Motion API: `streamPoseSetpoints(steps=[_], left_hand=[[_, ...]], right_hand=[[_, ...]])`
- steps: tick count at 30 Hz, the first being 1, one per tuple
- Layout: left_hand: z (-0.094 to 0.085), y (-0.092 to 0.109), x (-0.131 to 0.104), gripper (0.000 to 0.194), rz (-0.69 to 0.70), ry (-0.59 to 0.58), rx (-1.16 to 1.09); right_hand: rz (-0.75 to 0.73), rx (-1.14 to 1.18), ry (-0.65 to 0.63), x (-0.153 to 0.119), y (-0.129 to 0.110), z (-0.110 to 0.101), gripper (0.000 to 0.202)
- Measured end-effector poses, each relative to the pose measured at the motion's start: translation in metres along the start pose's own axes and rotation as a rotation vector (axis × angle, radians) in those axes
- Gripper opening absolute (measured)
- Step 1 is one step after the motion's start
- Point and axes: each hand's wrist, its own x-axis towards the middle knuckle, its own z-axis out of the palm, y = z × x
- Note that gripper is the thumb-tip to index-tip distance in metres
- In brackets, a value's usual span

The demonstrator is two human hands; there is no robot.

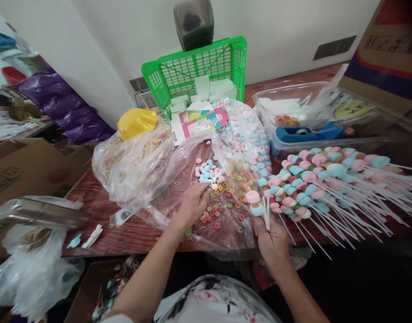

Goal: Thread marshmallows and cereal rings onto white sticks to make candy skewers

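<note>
My right hand (273, 237) is closed around several white sticks (266, 214); a pink marshmallow (253, 196) and a blue marshmallow (256, 209) show at its fingertips, threaded on a stick. My left hand (194, 204) reaches out with fingers extended at the near edge of a loose heap of small pink, blue and white marshmallows (207, 171). Its fingertips are by a white piece; I cannot see whether they touch it. Colourful cereal rings (214, 214) lie scattered on a clear plastic sheet beside and below that hand.
Finished marshmallow skewers (313, 179) are piled at right. Behind stand a bag of marshmallows (246, 130), a green crate (195, 63) and a clear bin with a blue tape dispenser (303, 133). At left are a cereal bag (135, 157) and a steel flask (41, 213).
</note>
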Motion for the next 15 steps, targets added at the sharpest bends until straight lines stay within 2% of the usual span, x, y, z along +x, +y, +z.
streamPoseSetpoints(steps=[2, 4, 10, 12, 15], left_hand=[[0.0, -0.013, 0.015, 0.017, 0.044, -0.141, 0.123], [0.002, -0.021, 0.023, 0.016, 0.056, -0.205, 0.167], [0.001, -0.026, 0.019, 0.021, 0.03, -0.134, 0.034], [0.0, -0.024, 0.015, 0.022, 0.049, -0.19, 0.023], [0.002, -0.016, 0.01, 0.026, 0.081, -0.285, 0.195]], right_hand=[[0.009, 0.007, -0.023, 0.001, 0.0, 0.002, 0.025], [-0.011, 0.0, -0.054, 0.001, -0.001, 0.004, 0.026], [-0.012, 0.009, -0.113, -0.001, 0.001, 0.004, 0.025], [-0.005, -0.005, -0.13, -0.002, 0.002, 0.004, 0.024], [-0.027, -0.022, -0.163, -0.002, 0.001, 0.005, 0.023]])
